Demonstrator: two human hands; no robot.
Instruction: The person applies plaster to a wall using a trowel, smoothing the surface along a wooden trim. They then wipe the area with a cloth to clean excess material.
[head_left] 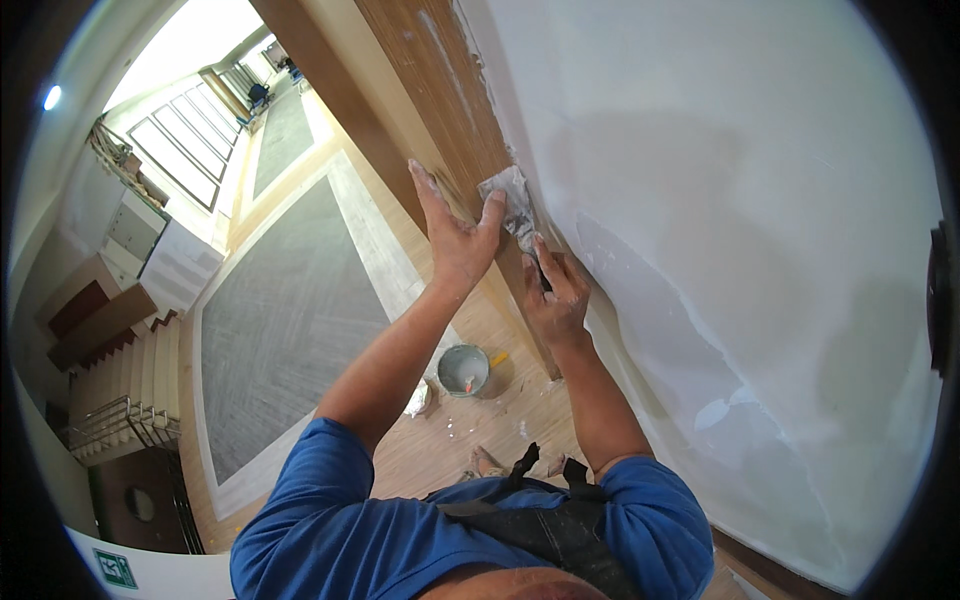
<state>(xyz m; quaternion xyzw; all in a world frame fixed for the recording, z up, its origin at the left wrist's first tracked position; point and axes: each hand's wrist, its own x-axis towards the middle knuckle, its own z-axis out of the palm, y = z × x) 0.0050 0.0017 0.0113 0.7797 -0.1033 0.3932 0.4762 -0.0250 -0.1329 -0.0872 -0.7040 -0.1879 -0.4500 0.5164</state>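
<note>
My right hand (pixel 560 300) grips a putty knife (pixel 516 212) whose blade is smeared with white filler. The blade lies against the wooden door frame (pixel 455 100), close to where the frame meets the white wall (pixel 720 190). My left hand (pixel 460 240) is open, with its thumb at the blade and its fingers stretched up beside the frame's edge. White filler coats parts of both hands. A ragged white line of filler runs along the seam above the knife. The tool's handle is mostly hidden in my right fingers.
Below my hands, a grey bucket (pixel 446 371) stands on the wooden floor (pixel 400 460), with a yellow handle (pixel 499 358) beside it. White spots dot the floor there. Stacked panels (pixel 105 325) and metal rails (pixel 125 420) stand at the left. A patched area (pixel 650 300) marks the wall.
</note>
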